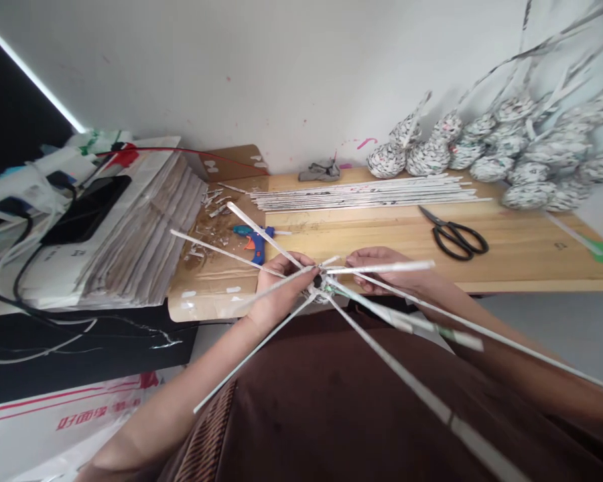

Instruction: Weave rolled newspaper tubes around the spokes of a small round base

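Note:
A small woven piece of rolled paper [320, 293] is near the table's front edge, with several long paper strips radiating from it. My left hand [284, 284] is closed on its left side, the thumb over the rim by the dark central opening. On the right side, my right hand [374, 268] has its fingers pinched around a paper strip [396, 266] close to the weave. Strips stretch toward the lower right, the lower left and the upper left, some passing in front of my hands and arms.
Black-handled scissors [457, 239] lie right on the wooden table [331, 231]. A blue glue gun [258, 246] is left of centre. Paper sticks [362, 194] lie behind, woven bulbs [512, 150] at the back right. At left, a phone [88, 209] rests on stacked paper [151, 227].

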A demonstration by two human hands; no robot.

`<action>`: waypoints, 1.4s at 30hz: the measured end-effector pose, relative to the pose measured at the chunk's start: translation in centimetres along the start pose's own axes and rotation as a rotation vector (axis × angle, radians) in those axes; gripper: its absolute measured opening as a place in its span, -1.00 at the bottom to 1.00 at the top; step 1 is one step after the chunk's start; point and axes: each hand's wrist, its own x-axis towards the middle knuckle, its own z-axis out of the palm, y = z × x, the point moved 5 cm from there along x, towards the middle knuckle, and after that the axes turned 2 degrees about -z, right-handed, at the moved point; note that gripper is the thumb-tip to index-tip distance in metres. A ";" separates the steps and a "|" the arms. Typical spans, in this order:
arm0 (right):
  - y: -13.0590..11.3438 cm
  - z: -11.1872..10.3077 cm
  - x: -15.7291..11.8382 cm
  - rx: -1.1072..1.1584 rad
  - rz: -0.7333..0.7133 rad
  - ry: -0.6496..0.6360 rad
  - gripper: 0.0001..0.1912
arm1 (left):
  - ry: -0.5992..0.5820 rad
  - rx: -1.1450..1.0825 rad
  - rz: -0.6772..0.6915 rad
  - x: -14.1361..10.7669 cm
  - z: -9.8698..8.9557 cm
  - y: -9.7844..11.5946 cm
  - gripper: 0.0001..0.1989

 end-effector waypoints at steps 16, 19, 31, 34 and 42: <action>-0.6 3.1 0.1 0.107 -0.358 0.175 -0.56 | 0.191 -0.040 0.120 1.4 -1.9 -0.2 -0.67; -1.6 3.3 0.4 -0.260 -0.452 0.271 -0.55 | 0.170 -0.096 0.095 1.4 -1.5 -0.6 -0.70; -2.7 4.5 3.8 -0.176 -0.388 0.147 -0.76 | 0.145 -0.038 0.124 1.3 -1.5 -0.4 -0.71; -2.4 4.8 3.9 -0.151 -0.387 0.226 -0.75 | 0.132 -0.041 0.107 1.3 -1.4 -0.6 -0.70; -1.7 4.5 4.1 -0.141 -0.351 0.309 -0.70 | 0.059 -0.169 -0.027 1.3 -1.5 -0.6 -0.74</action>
